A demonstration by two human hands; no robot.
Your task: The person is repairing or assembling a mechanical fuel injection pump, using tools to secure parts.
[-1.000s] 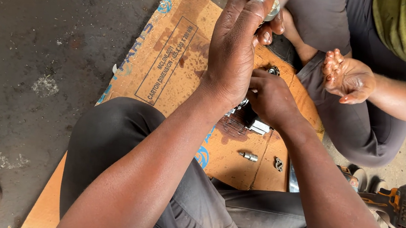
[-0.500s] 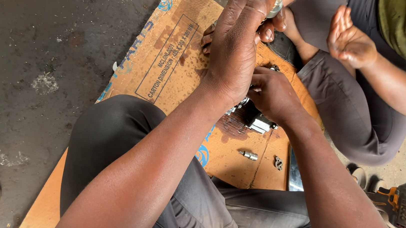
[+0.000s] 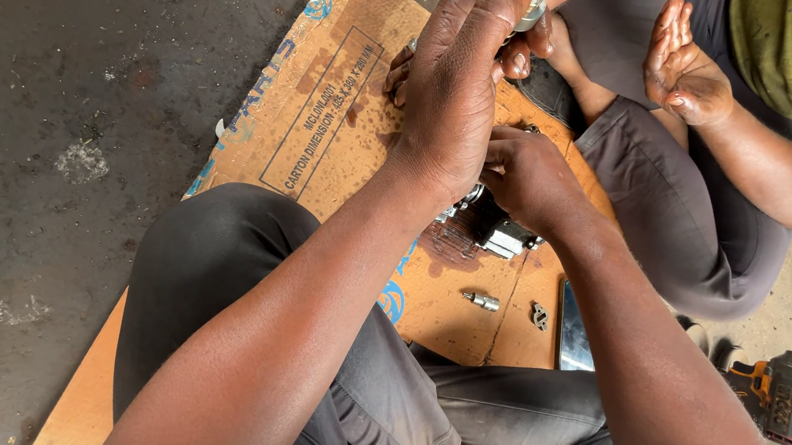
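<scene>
The person sits on the floor over an oil-stained cardboard sheet (image 3: 329,117). Their left hand (image 3: 459,92) is raised, fingers pinching a small silver metal piece (image 3: 533,9). Their right hand (image 3: 529,173) clenches over a dark metal assembly (image 3: 493,228) resting on the cardboard. A loose bolt (image 3: 481,301) lies nearer. A co-worker's open hand (image 3: 682,66) hovers far right.

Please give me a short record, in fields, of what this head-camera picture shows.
Setting: oil-stained brown cardboard sheet on a dark concrete floor
Left hand: raised, fingertips on a small grey metal part
Right hand: on a dark metal assembly
Loose: short silver bolt, small grey bracket
Nearby: another person's open hand; orange and grey power drill
</scene>
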